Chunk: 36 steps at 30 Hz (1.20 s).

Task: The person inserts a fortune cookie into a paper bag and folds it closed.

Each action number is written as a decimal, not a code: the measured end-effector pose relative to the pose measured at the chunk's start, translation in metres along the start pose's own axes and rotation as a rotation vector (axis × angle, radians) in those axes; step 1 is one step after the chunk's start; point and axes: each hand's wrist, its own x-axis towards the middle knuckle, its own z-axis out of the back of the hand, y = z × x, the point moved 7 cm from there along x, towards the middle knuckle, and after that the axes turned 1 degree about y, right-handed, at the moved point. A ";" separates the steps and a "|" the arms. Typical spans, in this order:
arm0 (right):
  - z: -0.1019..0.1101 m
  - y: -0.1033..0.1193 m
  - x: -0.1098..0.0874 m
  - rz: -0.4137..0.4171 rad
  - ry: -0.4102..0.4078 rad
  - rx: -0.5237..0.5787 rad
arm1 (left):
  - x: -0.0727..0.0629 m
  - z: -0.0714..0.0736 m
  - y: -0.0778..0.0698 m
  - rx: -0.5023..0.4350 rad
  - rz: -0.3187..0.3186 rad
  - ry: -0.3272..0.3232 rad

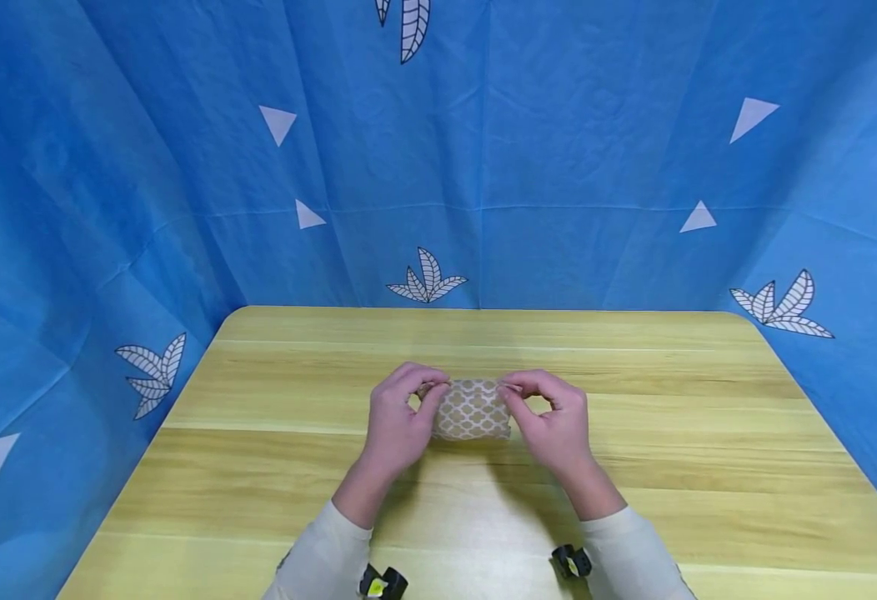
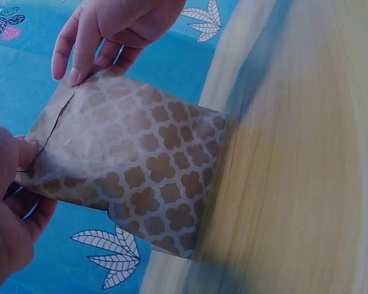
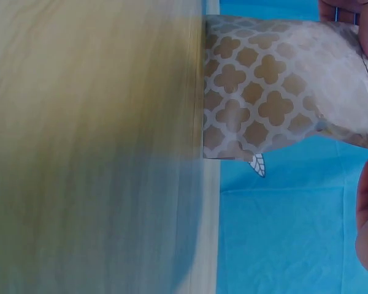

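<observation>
A brown paper bag [image 1: 472,412] with a pale quatrefoil pattern stands on the table in front of me, its bottom edge on the wood. My left hand [image 1: 397,421] pinches the bag's top edge at the left corner between thumb and fingers. At the right corner, my right hand [image 1: 558,421] pinches the same edge. In the left wrist view the bag [image 2: 165,177] shows a folded or slit line along its top, between the two hands. The right wrist view shows the bag's patterned face [image 3: 251,92] bulging slightly. What is inside stays hidden.
The light wood-grain table [image 1: 671,467] spreads around the bag. A blue curtain [image 1: 573,150] with white leaves and triangles hangs behind it and at both sides. Black wrist devices [image 1: 384,582] sit by the pale sleeves [image 1: 322,558].
</observation>
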 end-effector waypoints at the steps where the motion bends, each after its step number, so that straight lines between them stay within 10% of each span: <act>1: 0.000 0.001 0.001 0.002 0.007 0.001 | 0.000 -0.001 -0.001 0.010 -0.005 0.010; 20: -0.025 -0.024 0.003 -0.008 0.195 -0.085 | -0.001 -0.009 -0.006 0.006 -0.058 0.073; 36: -0.007 -0.024 0.005 0.054 0.127 -0.169 | -0.002 -0.006 -0.002 -0.001 -0.052 0.031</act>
